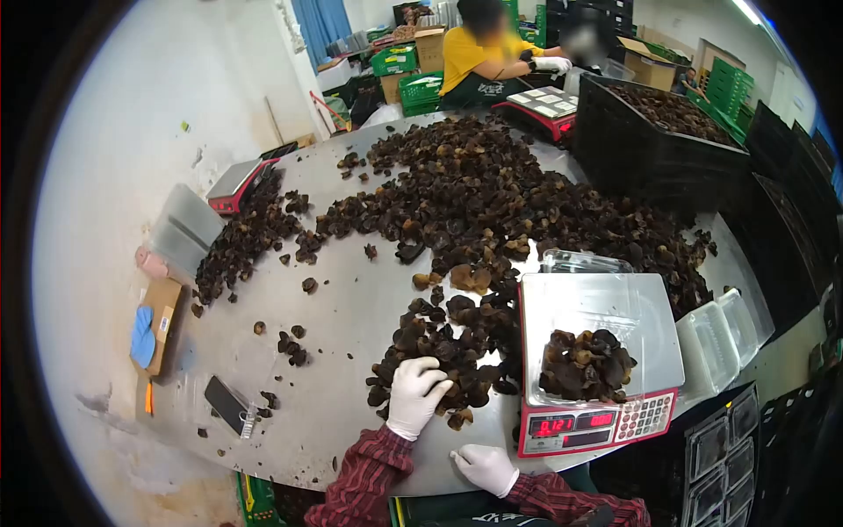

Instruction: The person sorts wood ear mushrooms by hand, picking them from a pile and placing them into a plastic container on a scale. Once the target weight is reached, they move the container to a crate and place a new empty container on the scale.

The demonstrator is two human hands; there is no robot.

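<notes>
My left hand (416, 397), in a white glove, lies at the near edge of a small heap of dark brown wood ear mushrooms (443, 338), fingers curled over some pieces. Close to the table's front edge is my right hand (488, 469), also gloved, its fingers folded in with nothing visible in them. To its right stands a red electronic scale (599, 432) with lit red digits. On the scale's plate, a clear plastic box (584, 303) holds a clump of wood ear mushrooms (587, 364).
A large mushroom pile (474, 176) covers the table's far side. Clear boxes (709, 350) stand right of the scale. A phone (230, 406) and a cardboard box (161, 325) lie left. Beyond, a person in yellow (465, 57) works beside another scale (546, 104) and a black crate (654, 145).
</notes>
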